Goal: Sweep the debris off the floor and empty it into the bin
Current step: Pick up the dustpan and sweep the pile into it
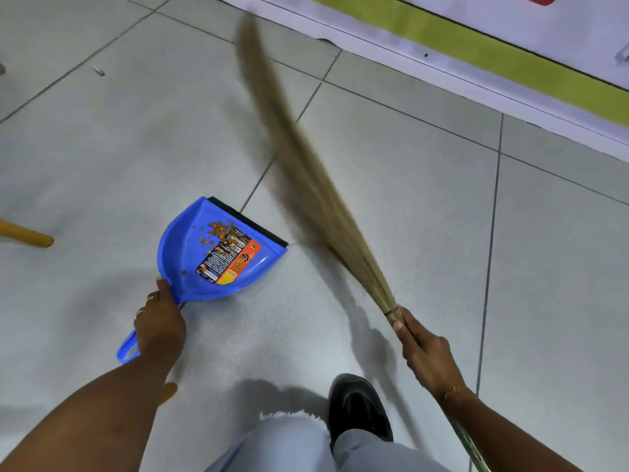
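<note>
A blue dustpan rests on the grey tiled floor, its black lip pointing up and right. Orange-brown debris lies inside it, partly over an orange and black label. My left hand grips the dustpan's handle. My right hand holds a straw broom near its bound neck. The bristles stretch up and left, blurred, to the right of the dustpan's lip. No bin is in view.
A small pale scrap lies on the floor at upper left. A yellow wooden leg juts in from the left edge. A white and green banner runs along the top right. My black shoe stands near the bottom.
</note>
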### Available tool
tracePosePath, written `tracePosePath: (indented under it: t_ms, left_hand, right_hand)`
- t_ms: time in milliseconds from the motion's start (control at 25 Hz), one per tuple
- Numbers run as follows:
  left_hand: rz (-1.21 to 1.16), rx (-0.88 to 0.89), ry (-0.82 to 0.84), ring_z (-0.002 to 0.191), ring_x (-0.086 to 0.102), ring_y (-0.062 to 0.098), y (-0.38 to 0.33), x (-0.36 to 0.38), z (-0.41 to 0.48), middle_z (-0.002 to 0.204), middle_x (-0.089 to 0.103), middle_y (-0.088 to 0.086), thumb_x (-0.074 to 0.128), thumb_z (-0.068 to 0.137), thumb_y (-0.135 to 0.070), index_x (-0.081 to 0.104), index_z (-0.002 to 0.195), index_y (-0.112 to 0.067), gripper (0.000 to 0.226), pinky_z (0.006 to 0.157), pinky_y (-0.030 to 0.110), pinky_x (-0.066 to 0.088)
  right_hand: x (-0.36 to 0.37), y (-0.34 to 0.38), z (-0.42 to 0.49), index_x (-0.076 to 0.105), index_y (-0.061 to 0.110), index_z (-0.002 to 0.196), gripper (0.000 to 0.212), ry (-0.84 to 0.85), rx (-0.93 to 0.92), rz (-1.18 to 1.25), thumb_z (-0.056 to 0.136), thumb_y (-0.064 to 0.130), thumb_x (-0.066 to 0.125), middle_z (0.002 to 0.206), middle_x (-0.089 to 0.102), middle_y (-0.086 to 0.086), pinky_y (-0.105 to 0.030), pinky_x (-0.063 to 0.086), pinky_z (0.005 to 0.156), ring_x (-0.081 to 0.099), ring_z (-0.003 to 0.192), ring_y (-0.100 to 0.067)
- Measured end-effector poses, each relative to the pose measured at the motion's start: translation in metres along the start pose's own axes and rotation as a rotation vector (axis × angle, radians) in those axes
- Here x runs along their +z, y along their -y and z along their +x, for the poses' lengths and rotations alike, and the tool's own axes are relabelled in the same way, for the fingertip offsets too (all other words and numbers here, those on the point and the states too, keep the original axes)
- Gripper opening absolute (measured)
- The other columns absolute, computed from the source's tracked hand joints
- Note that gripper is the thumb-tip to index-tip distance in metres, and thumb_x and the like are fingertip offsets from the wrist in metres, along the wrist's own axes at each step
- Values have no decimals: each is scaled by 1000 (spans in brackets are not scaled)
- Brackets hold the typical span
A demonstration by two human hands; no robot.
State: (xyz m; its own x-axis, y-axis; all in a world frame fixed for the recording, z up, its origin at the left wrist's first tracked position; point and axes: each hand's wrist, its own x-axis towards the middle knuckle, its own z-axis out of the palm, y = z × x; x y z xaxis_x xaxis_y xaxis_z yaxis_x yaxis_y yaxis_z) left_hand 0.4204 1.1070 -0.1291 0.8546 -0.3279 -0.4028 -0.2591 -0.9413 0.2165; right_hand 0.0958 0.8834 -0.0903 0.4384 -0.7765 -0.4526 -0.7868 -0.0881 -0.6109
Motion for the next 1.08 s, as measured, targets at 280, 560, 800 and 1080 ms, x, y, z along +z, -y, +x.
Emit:
tracePosePath:
  t_ms: [280,560,800,1080]
  left_hand:
    - [26,-129,5,112,49,54,24,-16,7,126,47,34,48,86,7,19,145,1,66,95,55,42]
    - [37,-133,30,117,45,54,19,-17,11,131,44,33,44,89,4,16,145,2,62,100,57,38]
    - [-15,-108,12,114,47,55,4,-11,14,129,45,35,51,87,3,16,144,3,66,98,59,39]
    - [-20,-39,-6,112,48,54,-11,1,6,130,44,34,49,89,3,15,146,2,66,97,56,38]
  right_hand:
    - [7,31,39,57,42,116,25,137,15,-126,96,43,41,57,50,3,-22,35,41,43,48,-12]
    - [9,-1,9,46,53,128,33,276,-146,-271,95,50,40,53,55,6,-12,43,55,52,47,-2]
    - [-1,1,-1,47,70,110,30,77,-84,38,92,46,51,46,53,10,-9,42,47,49,42,-1]
    - [7,35,24,54,68,89,23,6,-27,132,93,48,45,56,48,1,-17,35,35,41,45,-10]
